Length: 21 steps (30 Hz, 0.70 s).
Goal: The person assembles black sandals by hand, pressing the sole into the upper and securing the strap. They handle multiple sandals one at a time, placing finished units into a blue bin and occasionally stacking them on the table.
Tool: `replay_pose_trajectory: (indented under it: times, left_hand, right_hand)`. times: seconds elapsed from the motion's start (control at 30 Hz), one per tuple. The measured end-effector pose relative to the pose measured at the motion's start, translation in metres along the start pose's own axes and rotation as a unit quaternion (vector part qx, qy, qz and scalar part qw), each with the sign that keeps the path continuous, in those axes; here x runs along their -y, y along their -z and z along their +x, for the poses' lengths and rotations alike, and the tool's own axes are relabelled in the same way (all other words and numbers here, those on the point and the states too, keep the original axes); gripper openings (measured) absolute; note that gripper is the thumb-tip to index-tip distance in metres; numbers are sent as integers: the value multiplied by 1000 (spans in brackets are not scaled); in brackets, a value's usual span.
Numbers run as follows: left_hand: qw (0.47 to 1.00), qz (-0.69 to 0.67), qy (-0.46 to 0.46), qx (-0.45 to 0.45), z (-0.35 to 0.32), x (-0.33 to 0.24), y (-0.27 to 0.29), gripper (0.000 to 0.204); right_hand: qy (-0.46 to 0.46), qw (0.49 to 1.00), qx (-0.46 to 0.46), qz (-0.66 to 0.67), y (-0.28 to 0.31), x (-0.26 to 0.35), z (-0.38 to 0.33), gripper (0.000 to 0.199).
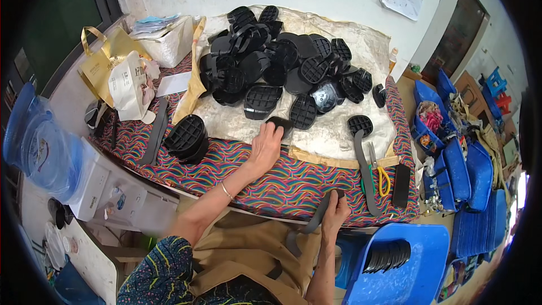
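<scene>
My left hand (pixel 265 148) reaches to the near edge of a white sack sheet, its fingers closed on a black shoe heel (pixel 280 126). At the table's front edge my right hand (pixel 336 210) grips a bent dark grey strip (pixel 319 213). Beyond the left hand lies a heap of black shoe heels (pixel 251 66), several showing gridded undersides. A short stack of heels (pixel 187 139) stands to the left on the patterned cloth. Right of my hands, another grey strip (pixel 365 175) lies partly across a single heel (pixel 360 125).
Yellow-handled scissors (pixel 384 182) and a black block (pixel 401 186) lie at the table's right. Below them a blue tub (pixel 420 260) holds a row of black pieces. A gold bag (pixel 116 59), white box (pixel 165 39) and water dispenser (pixel 93 183) are at left.
</scene>
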<state>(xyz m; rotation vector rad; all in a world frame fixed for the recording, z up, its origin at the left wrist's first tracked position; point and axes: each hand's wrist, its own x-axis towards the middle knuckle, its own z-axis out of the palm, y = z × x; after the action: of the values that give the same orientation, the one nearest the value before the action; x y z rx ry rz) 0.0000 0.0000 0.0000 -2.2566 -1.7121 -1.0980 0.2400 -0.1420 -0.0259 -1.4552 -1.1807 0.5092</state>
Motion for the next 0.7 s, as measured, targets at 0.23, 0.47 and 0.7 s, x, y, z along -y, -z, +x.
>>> replay_pose_trajectory:
  times: [0.23,0.47,0.7]
  left_hand:
    - [858,-457,231,-39,15,-39,71,21]
    - [763,-539,351,67,-87,-65,46,33]
    - [961,-170,190,109,-97,-74,71,53]
  right_hand:
    - [-19,1000,-15,2,1,-6,-3,17]
    - [-81,990,28,108,4,-7,-1,17]
    - [-153,925,39,345,18,6,12,25]
